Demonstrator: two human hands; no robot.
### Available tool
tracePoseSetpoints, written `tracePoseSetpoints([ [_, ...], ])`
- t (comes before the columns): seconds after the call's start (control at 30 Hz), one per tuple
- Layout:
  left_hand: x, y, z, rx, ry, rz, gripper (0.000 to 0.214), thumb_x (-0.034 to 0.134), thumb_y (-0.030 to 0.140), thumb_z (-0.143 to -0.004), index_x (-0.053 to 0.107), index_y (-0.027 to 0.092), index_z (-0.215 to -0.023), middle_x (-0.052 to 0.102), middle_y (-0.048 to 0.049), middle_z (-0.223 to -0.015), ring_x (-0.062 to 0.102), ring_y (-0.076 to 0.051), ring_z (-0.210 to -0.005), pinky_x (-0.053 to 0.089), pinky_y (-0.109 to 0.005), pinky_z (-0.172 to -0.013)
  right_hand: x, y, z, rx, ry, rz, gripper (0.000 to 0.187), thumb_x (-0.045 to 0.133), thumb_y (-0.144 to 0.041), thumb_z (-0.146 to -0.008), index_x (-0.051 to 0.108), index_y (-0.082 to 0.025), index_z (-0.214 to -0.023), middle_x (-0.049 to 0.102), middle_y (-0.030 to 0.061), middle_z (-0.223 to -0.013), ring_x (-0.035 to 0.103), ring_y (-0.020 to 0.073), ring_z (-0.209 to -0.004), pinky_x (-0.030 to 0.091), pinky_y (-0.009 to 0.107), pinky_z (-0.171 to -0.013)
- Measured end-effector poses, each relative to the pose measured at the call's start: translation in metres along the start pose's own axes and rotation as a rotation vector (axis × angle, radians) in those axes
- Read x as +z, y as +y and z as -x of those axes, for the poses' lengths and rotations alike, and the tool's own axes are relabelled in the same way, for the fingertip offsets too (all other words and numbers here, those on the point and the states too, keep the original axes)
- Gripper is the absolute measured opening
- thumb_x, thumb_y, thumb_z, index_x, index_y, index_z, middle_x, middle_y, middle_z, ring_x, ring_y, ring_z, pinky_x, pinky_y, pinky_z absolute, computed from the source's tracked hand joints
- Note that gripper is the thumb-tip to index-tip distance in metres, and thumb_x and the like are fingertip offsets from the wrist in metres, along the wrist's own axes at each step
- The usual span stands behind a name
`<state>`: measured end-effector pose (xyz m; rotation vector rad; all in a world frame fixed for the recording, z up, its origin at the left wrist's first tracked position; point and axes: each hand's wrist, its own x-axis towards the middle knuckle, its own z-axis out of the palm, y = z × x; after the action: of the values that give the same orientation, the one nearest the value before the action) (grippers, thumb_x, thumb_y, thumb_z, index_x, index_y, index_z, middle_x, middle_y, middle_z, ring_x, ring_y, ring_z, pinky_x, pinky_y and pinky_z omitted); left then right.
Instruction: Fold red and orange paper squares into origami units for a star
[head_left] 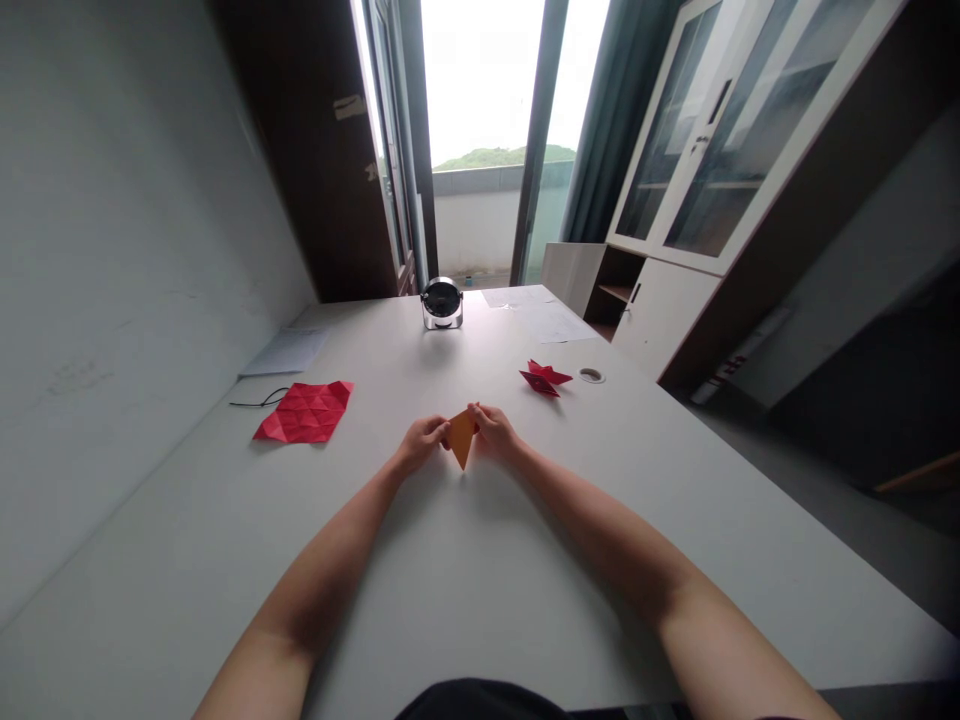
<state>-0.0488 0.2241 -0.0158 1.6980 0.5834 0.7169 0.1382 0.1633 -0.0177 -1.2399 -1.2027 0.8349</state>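
Note:
Between my two hands is a small piece of folded orange paper [462,436], its pointed end hanging down toward me. My left hand [424,442] pinches its left edge between thumb and fingers. On the other side, my right hand [493,430] grips the upper right corner. The fold lines of the paper are too small to make out. Both forearms reach over the white table [480,570]. To the right of my hands lies a folded red paper shape [546,377] with pointed ends. Over to the left is a creased red paper sheet [306,412], spread out.
A black cord [261,402] touches the red sheet. Paper sheets [285,351] lie by the left wall. A roll of tape [592,376] sits near the right edge. A round black and silver device [442,303] stands at the back, with more papers [551,318] to its right.

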Motion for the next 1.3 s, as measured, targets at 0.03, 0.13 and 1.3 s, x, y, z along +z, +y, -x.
tracePoseSetpoints([
  [0.03,-0.0002,-0.0009,-0.0006,0.003,0.012,0.021,0.037,0.060,0.050,-0.087,0.067,0.014,-0.087,0.066,-0.0021,-0.065,0.059,-0.014,-0.059,0.042,-0.024,-0.059,0.0007,-0.0001,0.0014,-0.001,-0.038,-0.007,0.060,0.050,-0.073,-0.082,0.063,-0.015,-0.070,0.059,0.0042,-0.060,0.054,0.0167,-0.059,0.041,0.028,-0.056],
  [0.13,-0.0012,-0.0026,-0.0024,0.003,0.055,0.081,0.037,0.061,0.050,-0.087,0.066,0.013,-0.088,0.065,-0.0021,-0.066,0.059,-0.013,-0.058,0.043,-0.024,-0.057,0.0016,-0.0011,0.0056,-0.032,-0.138,0.019,0.054,0.055,-0.065,-0.084,0.071,-0.013,-0.087,0.067,0.0069,-0.072,0.060,0.0200,-0.068,0.044,0.029,-0.060],
  [1.3,-0.0035,-0.0045,-0.0040,0.010,0.092,0.077,0.037,0.062,0.049,-0.085,0.068,0.013,-0.091,0.065,-0.0029,-0.070,0.059,-0.013,-0.059,0.041,-0.024,-0.056,0.0007,-0.0050,0.0065,-0.034,-0.201,0.216,0.039,0.053,-0.048,-0.087,0.073,-0.016,-0.093,0.069,0.0051,-0.078,0.061,0.0204,-0.073,0.045,0.027,-0.064],
])
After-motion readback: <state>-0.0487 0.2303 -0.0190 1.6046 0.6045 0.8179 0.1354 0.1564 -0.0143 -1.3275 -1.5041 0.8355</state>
